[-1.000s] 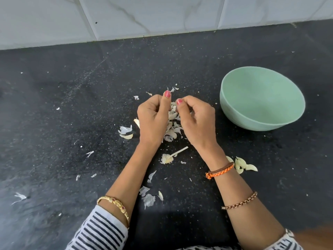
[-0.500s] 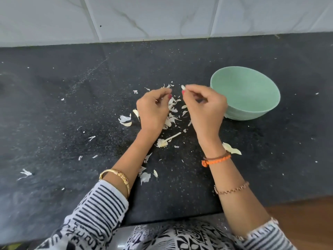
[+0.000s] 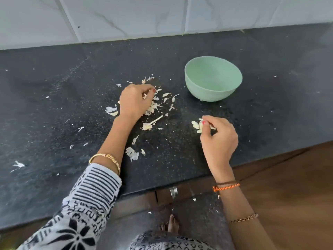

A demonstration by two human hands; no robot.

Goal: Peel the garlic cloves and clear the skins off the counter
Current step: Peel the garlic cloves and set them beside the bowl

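My left hand (image 3: pixel 135 101) hovers over a heap of papery garlic skins (image 3: pixel 168 101) on the black counter (image 3: pixel 54 105), its fingers curled round a small pale piece that I cannot identify. My right hand (image 3: pixel 219 139) is lower right, near the counter's front edge. Its thumb and forefinger pinch a garlic clove at a small cluster of pale cloves (image 3: pixel 195 125). A bare garlic stem with its root (image 3: pixel 150 124) lies between the hands. More skins (image 3: pixel 132 153) lie beside my left forearm.
A mint-green bowl (image 3: pixel 207 94) stands behind my right hand, with nothing visible inside it. Skin flakes are scattered to the left (image 3: pixel 18 165). A white tiled wall (image 3: pixel 162 15) backs the counter. Below the front edge are a drawer knob (image 3: pixel 173 192) and the floor.
My right hand left the skin heap and dropped right and toward me to the cloves. My left hand stayed over the heap. The camera tilted down, showing the counter's front edge.
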